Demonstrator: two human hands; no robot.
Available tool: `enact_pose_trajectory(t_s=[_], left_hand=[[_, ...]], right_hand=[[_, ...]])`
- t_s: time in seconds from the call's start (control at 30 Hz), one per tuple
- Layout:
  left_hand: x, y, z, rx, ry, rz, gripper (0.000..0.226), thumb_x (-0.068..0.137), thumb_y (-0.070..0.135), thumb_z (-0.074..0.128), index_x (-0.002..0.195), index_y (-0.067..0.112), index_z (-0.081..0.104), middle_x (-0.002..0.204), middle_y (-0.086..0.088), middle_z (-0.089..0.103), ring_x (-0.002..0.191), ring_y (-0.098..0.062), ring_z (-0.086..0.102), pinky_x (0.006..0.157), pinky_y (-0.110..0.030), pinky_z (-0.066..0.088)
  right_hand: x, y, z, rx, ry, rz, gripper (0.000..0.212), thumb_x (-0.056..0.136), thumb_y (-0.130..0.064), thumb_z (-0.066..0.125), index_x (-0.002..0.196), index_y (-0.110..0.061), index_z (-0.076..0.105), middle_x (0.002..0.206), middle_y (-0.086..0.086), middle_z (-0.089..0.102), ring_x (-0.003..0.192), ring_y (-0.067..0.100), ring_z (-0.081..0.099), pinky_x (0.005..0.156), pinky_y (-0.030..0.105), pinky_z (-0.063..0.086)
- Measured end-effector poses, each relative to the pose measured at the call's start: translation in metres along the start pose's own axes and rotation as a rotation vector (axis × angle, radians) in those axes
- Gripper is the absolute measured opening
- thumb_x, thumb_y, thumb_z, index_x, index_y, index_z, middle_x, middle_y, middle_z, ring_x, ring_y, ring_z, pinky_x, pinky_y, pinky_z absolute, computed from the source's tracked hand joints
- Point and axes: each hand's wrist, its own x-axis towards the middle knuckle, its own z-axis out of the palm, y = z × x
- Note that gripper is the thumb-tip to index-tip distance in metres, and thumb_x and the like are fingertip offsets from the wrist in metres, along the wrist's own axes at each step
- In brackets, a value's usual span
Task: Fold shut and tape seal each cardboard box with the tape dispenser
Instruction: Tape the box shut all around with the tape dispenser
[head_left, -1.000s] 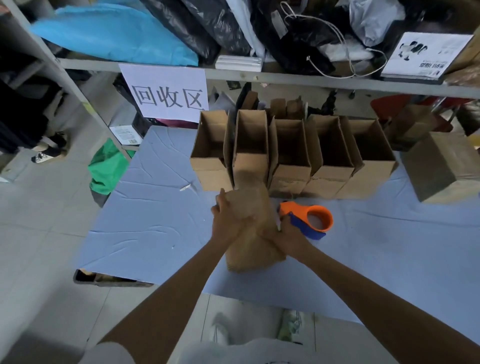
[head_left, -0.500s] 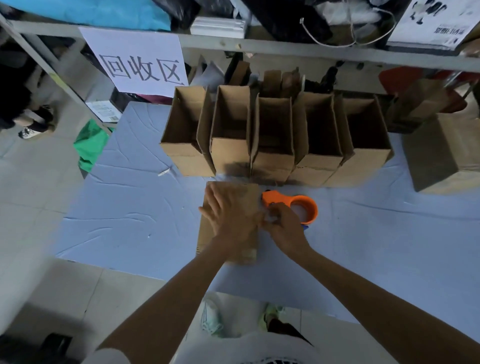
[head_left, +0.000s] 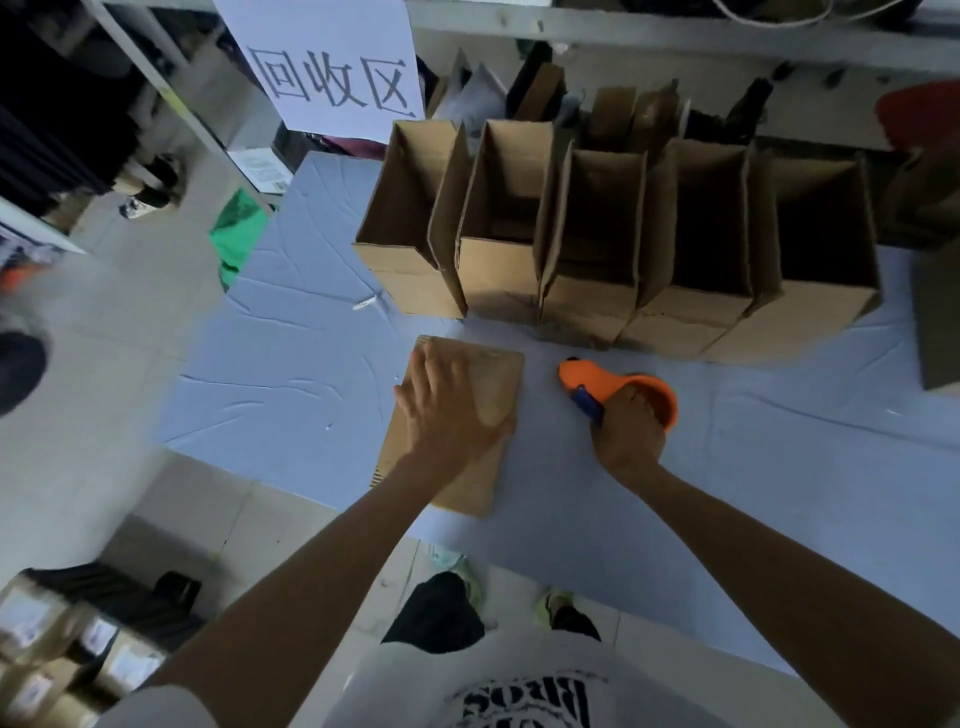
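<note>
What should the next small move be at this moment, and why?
Probably lift the tape dispenser across to the closed box and start a strip on its top. The right hand already grips the dispenser, which sits on the table beside the box and apart from it. The left hand presses flat on the box's top, holding it shut.

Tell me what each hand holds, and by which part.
The right hand grips the orange tape dispenser by its ring. The left hand holds nothing; it presses flat on the closed cardboard box.
</note>
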Motion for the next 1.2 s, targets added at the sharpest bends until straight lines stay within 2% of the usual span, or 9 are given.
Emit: enact_pose_trajectory(t_s=[0.17,0.23,0.33,0.6,0.67,0.77,0.9,1.1,1.2], left_hand=[[0.011,-0.009,-0.016,-0.167,0.091,0.131,0.079,0.078,0.039,0.067,0.141,0.011,0.028,0.148,-0.014,0.019,0.141,-0.035,0.014,0.115,-0.044,0.010],[0.015,-0.007,-0.023,-0.375,0.121,0.268,0.068,0.086,0.017,0.063,0.144,0.014,0.028,0.152,-0.008,0.020,0.141,-0.024,0.018,0.114,-0.024,0.011],[0.017,-0.001,-0.037,-0.667,0.003,0.538,0.062,0.091,0.006,0.051,0.146,0.019,0.027,0.154,0.000,0.023,0.140,-0.008,0.021,0.116,-0.023,0.019],[0.016,-0.004,-0.046,-0.300,0.128,0.938,0.021,0.087,0.014,0.053,0.100,0.016,0.069,0.095,0.000,0.068,0.081,-0.008,0.056,0.076,-0.021,0.049],[0.021,0.001,-0.032,-0.310,0.071,0.853,0.018,0.081,0.008,0.059,0.094,0.012,0.070,0.089,-0.003,0.069,0.079,-0.015,0.064,0.079,-0.016,0.044],[0.011,0.010,-0.044,-0.322,0.071,0.287,0.022,0.089,-0.004,0.051,0.086,0.012,0.067,0.087,-0.004,0.064,0.084,0.000,0.065,0.093,-0.019,0.040],[0.017,-0.008,-0.053,-0.573,-0.103,0.701,0.014,0.084,0.003,0.064,0.090,0.011,0.073,0.091,-0.001,0.070,0.086,-0.013,0.063,0.080,-0.022,0.045],[0.022,-0.017,-0.051,-0.793,-0.051,0.649,0.016,0.080,0.031,0.066,0.093,0.039,0.069,0.087,0.022,0.066,0.089,0.002,0.062,0.087,-0.021,0.049],[0.020,-0.006,-0.051,-0.769,-0.076,0.612,0.023,0.083,0.022,0.060,0.104,0.018,0.071,0.099,-0.005,0.070,0.095,-0.017,0.064,0.089,-0.039,0.052]], right_hand=[[-0.026,0.005,-0.010,-0.053,0.244,-0.275,0.033,0.073,-0.003,0.074,0.098,0.005,0.054,0.087,0.023,0.059,0.076,0.041,0.060,0.055,0.041,0.048],[-0.039,-0.001,-0.022,-0.190,0.335,-0.434,0.041,0.055,0.002,0.084,0.083,0.001,0.054,0.069,0.016,0.057,0.057,0.032,0.058,0.043,0.030,0.040],[-0.053,-0.009,-0.038,-0.269,0.424,-0.597,0.050,0.046,0.007,0.082,0.079,-0.008,0.047,0.066,0.010,0.053,0.055,0.027,0.053,0.046,0.025,0.032],[-0.065,-0.004,-0.048,-0.206,0.448,-0.680,0.054,0.051,0.002,0.082,0.079,-0.014,0.039,0.066,0.009,0.052,0.054,0.025,0.051,0.052,0.023,0.026],[-0.065,0.001,-0.051,-0.168,0.421,-0.715,0.043,0.059,-0.005,0.084,0.077,-0.009,0.045,0.066,0.008,0.052,0.053,0.025,0.050,0.048,0.024,0.026],[-0.069,0.007,-0.054,-0.140,0.375,-0.745,0.036,0.061,-0.008,0.085,0.077,-0.008,0.052,0.068,0.006,0.055,0.054,0.026,0.054,0.042,0.028,0.033],[-0.066,0.016,-0.061,-0.062,0.364,-0.634,0.034,0.063,-0.007,0.083,0.077,-0.007,0.052,0.067,0.007,0.056,0.055,0.029,0.056,0.043,0.031,0.036],[-0.061,0.026,-0.078,0.013,0.360,-0.578,0.029,0.069,-0.007,0.081,0.081,-0.006,0.055,0.068,0.004,0.054,0.057,0.025,0.051,0.049,0.029,0.034],[-0.061,0.022,-0.077,0.015,0.324,-0.596,0.027,0.071,-0.009,0.080,0.084,-0.006,0.056,0.073,0.006,0.057,0.061,0.025,0.054,0.051,0.031,0.040]])
